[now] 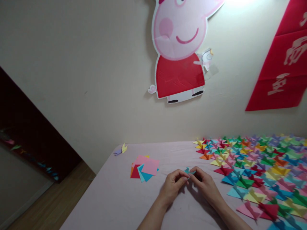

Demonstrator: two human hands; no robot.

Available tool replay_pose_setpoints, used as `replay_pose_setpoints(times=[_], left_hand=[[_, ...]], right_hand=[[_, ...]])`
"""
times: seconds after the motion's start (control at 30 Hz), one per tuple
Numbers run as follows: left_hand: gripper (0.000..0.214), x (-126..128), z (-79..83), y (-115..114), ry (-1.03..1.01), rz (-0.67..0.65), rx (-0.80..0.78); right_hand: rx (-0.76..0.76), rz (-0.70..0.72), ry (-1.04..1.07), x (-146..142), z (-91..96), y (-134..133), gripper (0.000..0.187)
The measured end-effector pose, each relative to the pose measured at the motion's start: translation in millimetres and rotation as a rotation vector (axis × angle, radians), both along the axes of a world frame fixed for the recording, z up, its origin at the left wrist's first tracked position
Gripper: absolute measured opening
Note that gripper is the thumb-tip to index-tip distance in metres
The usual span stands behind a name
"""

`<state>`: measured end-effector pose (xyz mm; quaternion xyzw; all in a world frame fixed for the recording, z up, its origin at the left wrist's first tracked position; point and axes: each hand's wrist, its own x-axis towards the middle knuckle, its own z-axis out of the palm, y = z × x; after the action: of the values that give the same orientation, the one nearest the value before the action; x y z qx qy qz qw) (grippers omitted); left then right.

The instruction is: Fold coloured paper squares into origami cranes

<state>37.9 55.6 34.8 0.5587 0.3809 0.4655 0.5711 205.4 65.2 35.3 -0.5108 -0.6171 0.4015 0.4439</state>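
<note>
Light-blue paper (190, 171), pale-pink cloth (103, 198)

matt folded paper (187, 171), faintly creased cloth (107, 198)

Background only: pale wall (96, 57) spans most of the view, with a small dark mark (86, 92) left of centre. Cartoon pig cutout (181, 76) mounted on it, top of head cropped by frame: red dress, pink cheek, smile, black shoes, curly tail on the left. Small white paper piece (207, 57) at its right arm, translucent patch (213, 71) just beside. Light glare (241, 2) at top edge. Right: red banner (271, 67), slanted in frame, creased, white characters (279, 83), cropped; can't read them. Left: dark brown panel (31, 124) running diagonally, small coloured bits (15, 147) along its lower edge, too blurred to ID. Below that, wood-look floor (72, 182) and pale baseboard (26, 206).
</note>
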Motion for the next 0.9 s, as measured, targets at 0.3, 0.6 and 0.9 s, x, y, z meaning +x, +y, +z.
replay_pose_setpoints(times=[0.3, 0.6, 0.9], left_hand=[[0.027, 1.0, -4.6, -0.5, 0.038, 0.037, 0.028], [0.02, 3.2, 1.9, -5.0, 0.168, 0.062, 0.068], [0.016, 3.2, 1.4, -6.3, 0.212, 0.075, 0.095]], right_hand=[[0.0, 0.012, 0.017, -0.7, 1.1, -0.4, 0.029], [-0.004, 0.005, 0.009, 0.2, -3.0, 1.0, 0.027], [-0.024, 0.0, 0.035, -0.6, 2.0, -0.5, 0.027]])
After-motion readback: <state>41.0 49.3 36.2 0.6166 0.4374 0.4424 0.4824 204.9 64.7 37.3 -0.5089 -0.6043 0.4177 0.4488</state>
